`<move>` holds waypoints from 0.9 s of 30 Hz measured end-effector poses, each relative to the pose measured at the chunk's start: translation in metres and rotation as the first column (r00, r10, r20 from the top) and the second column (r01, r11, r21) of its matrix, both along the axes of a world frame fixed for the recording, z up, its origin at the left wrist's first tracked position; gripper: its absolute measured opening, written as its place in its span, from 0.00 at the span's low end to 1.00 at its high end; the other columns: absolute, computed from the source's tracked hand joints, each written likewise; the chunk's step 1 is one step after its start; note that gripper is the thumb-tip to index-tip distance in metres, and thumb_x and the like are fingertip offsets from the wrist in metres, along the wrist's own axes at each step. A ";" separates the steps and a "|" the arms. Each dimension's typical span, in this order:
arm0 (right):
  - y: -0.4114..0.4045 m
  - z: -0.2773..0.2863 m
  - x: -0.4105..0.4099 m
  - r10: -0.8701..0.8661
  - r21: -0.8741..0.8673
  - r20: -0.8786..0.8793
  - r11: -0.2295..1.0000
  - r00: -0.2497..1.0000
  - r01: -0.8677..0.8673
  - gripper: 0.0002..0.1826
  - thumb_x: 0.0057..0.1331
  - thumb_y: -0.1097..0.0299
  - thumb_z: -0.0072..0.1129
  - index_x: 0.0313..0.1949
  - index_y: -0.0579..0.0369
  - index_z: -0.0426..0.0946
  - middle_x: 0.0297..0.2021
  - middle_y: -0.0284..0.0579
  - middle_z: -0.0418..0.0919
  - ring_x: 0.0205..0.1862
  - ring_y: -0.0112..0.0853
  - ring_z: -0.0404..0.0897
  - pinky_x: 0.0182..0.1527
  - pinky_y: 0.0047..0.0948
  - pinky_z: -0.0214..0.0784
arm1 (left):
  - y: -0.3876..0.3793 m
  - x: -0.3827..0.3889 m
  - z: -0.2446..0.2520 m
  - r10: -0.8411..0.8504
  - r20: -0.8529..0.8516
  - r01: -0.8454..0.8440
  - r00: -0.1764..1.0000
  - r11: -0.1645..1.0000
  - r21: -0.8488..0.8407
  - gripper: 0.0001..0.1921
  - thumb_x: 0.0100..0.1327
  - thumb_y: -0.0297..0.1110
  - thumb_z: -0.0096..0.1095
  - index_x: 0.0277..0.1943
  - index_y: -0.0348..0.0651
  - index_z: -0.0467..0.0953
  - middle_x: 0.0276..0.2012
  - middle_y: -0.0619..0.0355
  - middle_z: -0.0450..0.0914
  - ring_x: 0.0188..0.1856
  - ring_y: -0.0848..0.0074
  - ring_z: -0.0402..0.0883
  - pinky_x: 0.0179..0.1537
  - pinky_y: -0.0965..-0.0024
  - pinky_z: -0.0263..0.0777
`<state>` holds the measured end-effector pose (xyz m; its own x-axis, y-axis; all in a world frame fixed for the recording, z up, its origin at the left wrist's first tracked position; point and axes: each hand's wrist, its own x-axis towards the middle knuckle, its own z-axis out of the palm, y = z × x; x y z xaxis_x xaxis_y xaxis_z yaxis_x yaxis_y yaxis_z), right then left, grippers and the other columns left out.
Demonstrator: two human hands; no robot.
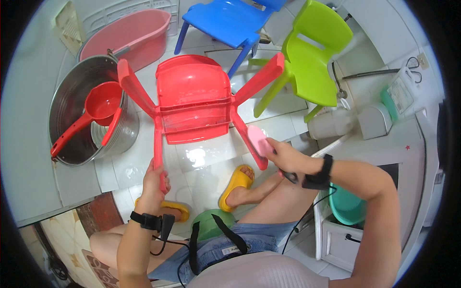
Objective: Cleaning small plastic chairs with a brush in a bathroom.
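Note:
A red plastic chair (194,86) is tipped over before me, its underside and splayed legs showing, with a wet sheen on its surface. My left hand (155,181) grips the end of its near left leg. In my right hand (286,155) is a pink brush or scrubber (260,139), its head against the near right leg; whether it has bristles is hidden.
A metal bucket (131,126) holding a red dipper (102,100) stands left, beside a pink tub (144,50). Blue (227,18) and green (313,68) plastic chairs stand beyond. Plastic jugs (333,122) are at right, near a white cabinet (338,241). The tiled floor looks wet.

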<state>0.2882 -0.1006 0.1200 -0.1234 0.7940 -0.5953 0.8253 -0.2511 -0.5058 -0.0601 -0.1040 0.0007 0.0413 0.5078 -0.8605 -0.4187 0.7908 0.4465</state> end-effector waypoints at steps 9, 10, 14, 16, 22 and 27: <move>0.010 -0.011 -0.003 -0.116 0.021 -0.039 0.993 0.992 0.117 0.16 0.68 0.58 0.42 0.41 0.61 0.65 0.19 0.51 0.74 0.14 0.36 0.75 0.16 0.34 0.68 | 0.003 0.000 -0.003 0.105 0.091 -0.102 0.990 0.994 -0.036 0.19 0.65 0.32 0.44 0.57 0.66 0.63 0.23 0.66 0.66 0.16 0.84 0.58 0.16 0.81 0.55; 0.009 -0.003 -0.005 -0.082 -0.021 -0.022 0.996 0.996 0.081 0.17 0.67 0.58 0.43 0.41 0.62 0.65 0.20 0.52 0.74 0.15 0.38 0.75 0.18 0.35 0.68 | 0.002 0.000 -0.004 0.115 0.095 -0.112 0.989 0.993 -0.034 0.19 0.65 0.32 0.44 0.57 0.66 0.63 0.23 0.66 0.66 0.16 0.84 0.59 0.16 0.81 0.55; -0.014 0.018 0.004 0.230 0.017 0.036 0.973 0.973 -0.230 0.17 0.64 0.64 0.46 0.47 0.63 0.64 0.22 0.56 0.75 0.19 0.40 0.76 0.27 0.35 0.70 | -0.003 -0.009 0.000 0.150 0.085 -0.146 0.985 0.988 -0.053 0.18 0.65 0.32 0.44 0.56 0.66 0.64 0.23 0.66 0.66 0.16 0.84 0.59 0.16 0.81 0.55; -0.014 0.018 0.004 0.190 -0.034 0.041 0.981 0.981 -0.188 0.18 0.65 0.65 0.47 0.50 0.62 0.64 0.22 0.50 0.75 0.15 0.33 0.75 0.21 0.30 0.69 | -0.002 -0.005 0.000 0.138 0.093 -0.134 0.986 0.990 -0.052 0.18 0.65 0.32 0.44 0.56 0.67 0.64 0.23 0.67 0.66 0.16 0.84 0.59 0.17 0.81 0.55; -0.003 -0.003 -0.015 0.005 -0.005 0.005 1.000 1.000 -0.005 0.18 0.65 0.65 0.44 0.51 0.62 0.63 0.20 0.58 0.75 0.17 0.44 0.77 0.23 0.37 0.71 | 0.003 0.000 -0.003 0.123 0.123 -0.119 0.985 0.992 -0.037 0.18 0.66 0.34 0.45 0.56 0.69 0.64 0.23 0.67 0.65 0.17 0.85 0.59 0.18 0.81 0.55; -0.033 0.012 -0.009 0.078 0.040 -0.010 0.996 0.997 -0.078 0.16 0.64 0.66 0.47 0.48 0.60 0.64 0.21 0.57 0.75 0.19 0.45 0.77 0.26 0.39 0.70 | -0.002 -0.002 0.003 0.135 0.101 -0.130 0.986 0.990 -0.058 0.18 0.66 0.34 0.45 0.57 0.70 0.64 0.22 0.68 0.65 0.17 0.85 0.59 0.18 0.81 0.56</move>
<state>0.2796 -0.1334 0.1318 -0.1924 0.8048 -0.5615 0.8357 -0.1656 -0.5237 -0.0621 -0.1061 0.0034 0.0671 0.4703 -0.8799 -0.5632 0.7458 0.3557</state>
